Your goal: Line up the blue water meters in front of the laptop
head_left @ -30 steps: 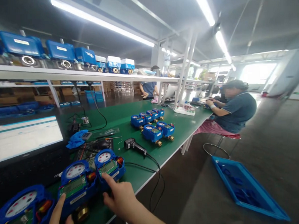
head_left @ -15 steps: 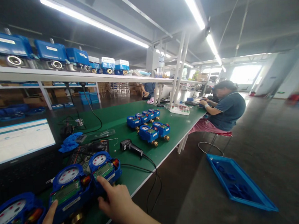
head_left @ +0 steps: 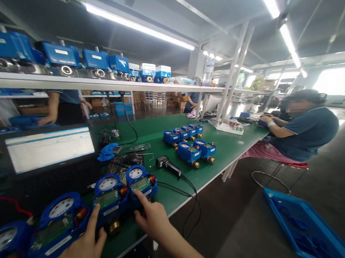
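Blue water meters with exposed green circuit boards and small displays stand in a row along the front of the green bench. My left hand (head_left: 82,247) has its index finger stretched to the lower edge of the board on one water meter (head_left: 107,203), thumb apart. With its index finger out and the others curled, my right hand (head_left: 154,218) touches the board of the right-hand water meter (head_left: 140,183). Neither hand holds anything. Left of them are a larger water meter (head_left: 59,212) and another water meter (head_left: 6,239), cut off by the frame.
A laptop (head_left: 50,150) stands behind the meters. To the right lie a barcode scanner (head_left: 168,165) with its cable and several finished-looking meters (head_left: 189,153). Overhead runs a shelf (head_left: 100,82). A seated co-worker (head_left: 308,129) is at right, above a blue floor tray (head_left: 315,214).
The view has swung left, so more of the laptop and left-hand meters show, and another person's arm appears behind the bench. Both index fingers stay at the same two meters.
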Demonstrator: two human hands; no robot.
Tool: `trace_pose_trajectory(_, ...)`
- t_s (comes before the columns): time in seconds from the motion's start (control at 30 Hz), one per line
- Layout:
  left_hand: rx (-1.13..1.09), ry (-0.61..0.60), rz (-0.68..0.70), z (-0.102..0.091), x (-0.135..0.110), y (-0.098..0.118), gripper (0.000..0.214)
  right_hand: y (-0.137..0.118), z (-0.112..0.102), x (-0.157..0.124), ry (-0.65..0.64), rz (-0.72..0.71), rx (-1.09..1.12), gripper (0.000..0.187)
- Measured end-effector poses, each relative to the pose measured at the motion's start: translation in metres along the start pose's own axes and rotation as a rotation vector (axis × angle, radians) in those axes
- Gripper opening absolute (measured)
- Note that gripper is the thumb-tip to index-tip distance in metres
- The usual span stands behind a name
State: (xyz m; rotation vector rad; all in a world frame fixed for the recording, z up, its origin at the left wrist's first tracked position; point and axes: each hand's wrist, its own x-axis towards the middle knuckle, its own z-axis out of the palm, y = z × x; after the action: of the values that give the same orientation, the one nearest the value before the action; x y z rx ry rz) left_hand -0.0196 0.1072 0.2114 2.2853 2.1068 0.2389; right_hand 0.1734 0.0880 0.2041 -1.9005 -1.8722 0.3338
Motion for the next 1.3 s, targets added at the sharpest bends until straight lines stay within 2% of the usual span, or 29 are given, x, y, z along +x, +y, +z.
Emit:
trace_pose_trajectory(0.1,0.093,-0.085,-0.013,-0.020,-0.007,0.014,0.055,0.001,0.001,-0.001,-0.004,0.001,-0.004,0.069)
trace_pose_trajectory(0.2,0.127,-0.047,-0.017,-0.027,-0.009,0.018,0.053,0.004,0.004,-0.002,0.016,-0.017,-0.010,0.068)
trace_pose_trajectory(0.33,0.105,0.006,-0.001,-0.024,-0.009,0.017,0.052,0.008,0.008,-0.002,0.017,-0.028,-0.019,0.067)
trace_pose_trajectory(0.77,0.087,-0.034,-0.011,-0.024,-0.009,0.020,0.056,0.018,0.017,-0.002,0.029,-0.067,0.044,0.062)
trace_pose_trajectory(1.3,0.099,-0.007,-0.004,-0.021,-0.009,0.021,0.058,0.020,0.020,-0.001,0.052,-0.070,0.125,0.062)
